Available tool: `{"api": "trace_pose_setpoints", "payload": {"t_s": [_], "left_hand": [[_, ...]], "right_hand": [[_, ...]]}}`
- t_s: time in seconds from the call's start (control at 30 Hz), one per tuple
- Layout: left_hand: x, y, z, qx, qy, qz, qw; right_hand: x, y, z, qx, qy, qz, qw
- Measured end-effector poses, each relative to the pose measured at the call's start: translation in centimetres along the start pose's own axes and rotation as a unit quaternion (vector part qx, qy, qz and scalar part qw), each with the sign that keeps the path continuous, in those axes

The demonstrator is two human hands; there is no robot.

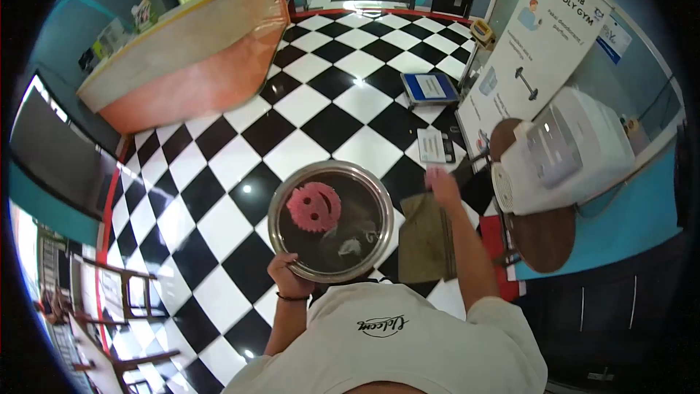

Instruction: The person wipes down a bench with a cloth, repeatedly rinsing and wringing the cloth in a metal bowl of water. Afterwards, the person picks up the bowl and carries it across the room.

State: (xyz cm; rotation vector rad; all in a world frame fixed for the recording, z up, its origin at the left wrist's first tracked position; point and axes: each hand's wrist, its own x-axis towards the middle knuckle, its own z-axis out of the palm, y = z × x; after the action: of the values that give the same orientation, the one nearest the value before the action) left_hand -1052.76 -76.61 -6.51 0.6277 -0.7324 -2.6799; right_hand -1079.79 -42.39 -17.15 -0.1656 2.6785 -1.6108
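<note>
My left hand [289, 276] grips the near-left rim of a round metal tray [388, 220], its thumb over the edge. The tray is held in front of my body and has a shiny rim and a dark inside. On its left part lies a pink smiley-face sponge [314, 207] with a scalloped edge. Pale whitish patches show near its lower right; I cannot tell whether they are reflections or residue. My right hand [442, 184] is stretched forward, right of the tray, and looks blurred, so its fingers cannot be made out. Below that forearm is an olive-green mat or cloth [423, 244].
A black-and-white checkered floor [332, 130] spreads ahead. At right are a white dispenser-like machine [572, 153] over a brown round-edged board [543, 241], a standing banner [536, 36] and a blue-topped platform [430, 87]. A curved counter [193, 84] stands left, with wooden chairs [135, 295] nearer.
</note>
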Motion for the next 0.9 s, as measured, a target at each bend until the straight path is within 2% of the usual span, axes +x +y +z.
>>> {"api": "trace_pose_setpoints", "payload": {"t_s": [0.07, 0.1, 0.13, 0.17, 0.2, 0.27, 0.37, 0.5, 0.63, 0.77, 0.8, 0.83, 0.87, 0.9], "left_hand": [[7.4, 0.6, 3.7, -0.003, -0.018, -0.023, 1.0], [10.7, 0.8, 5.7, -0.027, -0.031, -0.05, 0.998], [14.7, 0.7, 5.9, -0.005, -0.038, -0.044, 0.998], [18.0, 0.8, 7.9, -0.004, -0.039, -0.045, 0.998], [21.2, 1.0, 10.0, 0.001, -0.037, -0.046, 0.998], [27.8, 1.4, 13.7, 0.002, -0.026, -0.04, 0.999], [38.5, 0.8, 16.3, 0.003, -0.013, -0.052, 0.999], [51.0, -0.9, 22.3, -0.007, -0.059, -0.059, 0.996], [63.7, -3.6, 28.5, -0.012, -0.052, -0.03, 0.998], [75.0, -4.3, 36.8, -0.02, -0.038, -0.052, 0.998], [78.2, -4.8, 38.4, -0.015, -0.048, -0.059, 0.997], [81.4, -5.3, 40.0, -0.009, -0.062, -0.066, 0.996], [84.9, -5.9, 41.6, -0.001, -0.076, -0.072, 0.995], [88.4, -6.4, 43.5, -0.001, -0.081, -0.073, 0.994]], "right_hand": [[-1.1, 14.1, 3.9, -0.218, -0.001, -0.107, 0.97], [-5.4, 20.2, 5.3, -0.284, -0.03, -0.042, 0.957], [-8.6, 19.3, 5.0, -0.387, -0.171, 0.087, 0.902], [-11.1, 19.5, 4.8, -0.352, -0.255, 0.22, 0.873], [-12.2, 19.4, 4.2, -0.286, -0.27, 0.342, 0.853], [-11.8, 19.3, 2.7, -0.219, -0.251, 0.482, 0.811], [-5.1, 19.2, 2.4, -0.18, -0.222, 0.561, 0.777], [9.5, 21.1, 3.7, -0.163, -0.213, 0.576, 0.772], [30.6, 23.5, 4.7, -0.197, -0.236, 0.496, 0.812], [62.1, 21.7, 3.8, -0.332, -0.236, 0.313, 0.858], [71.1, 19.0, 3.6, -0.374, -0.217, 0.243, 0.868], [79.0, 19.4, 3.6, -0.434, -0.108, -0.051, 0.893], [87.3, 16.8, 4.9, -0.263, 0.067, -0.058, 0.961], [94.9, 12.4, 4.5, -0.243, 0.042, -0.105, 0.963]]}}
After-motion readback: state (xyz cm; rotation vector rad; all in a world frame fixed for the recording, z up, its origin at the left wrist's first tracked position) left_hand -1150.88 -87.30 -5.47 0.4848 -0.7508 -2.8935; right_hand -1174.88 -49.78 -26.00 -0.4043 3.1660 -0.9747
